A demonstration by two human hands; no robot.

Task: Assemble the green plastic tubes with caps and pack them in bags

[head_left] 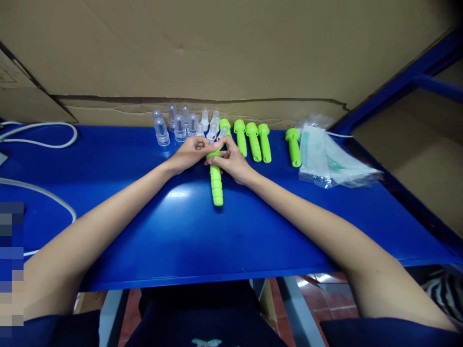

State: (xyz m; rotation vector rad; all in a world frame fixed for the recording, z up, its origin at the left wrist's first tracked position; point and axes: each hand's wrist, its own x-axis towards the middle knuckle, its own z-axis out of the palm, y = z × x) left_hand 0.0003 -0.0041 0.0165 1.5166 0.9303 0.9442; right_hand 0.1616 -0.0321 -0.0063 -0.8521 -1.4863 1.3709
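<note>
A lime-green ribbed plastic handle (216,185) hangs down between my hands over the blue table, its ridged end pointing toward me. My right hand (236,163) is closed around its collar. At the upper end the fingers of my left hand (190,153) are pinched together, touching the handle's top. Fingers cover that top, so any small part there cannot be made out. Just beyond my fingers stand small clear-tipped pieces with white bases (205,120), some with red dots. More green handles (253,142) lie to the right of them.
Several clear dome-topped plastic tubes (161,131) stand at the back left. One separate green handle (293,148) lies by a clear plastic bag with white sheets (336,156). White cables (43,183) loop at left. Cardboard (217,53) backs the blue table (181,250); a blue metal frame (401,77) rises at right.
</note>
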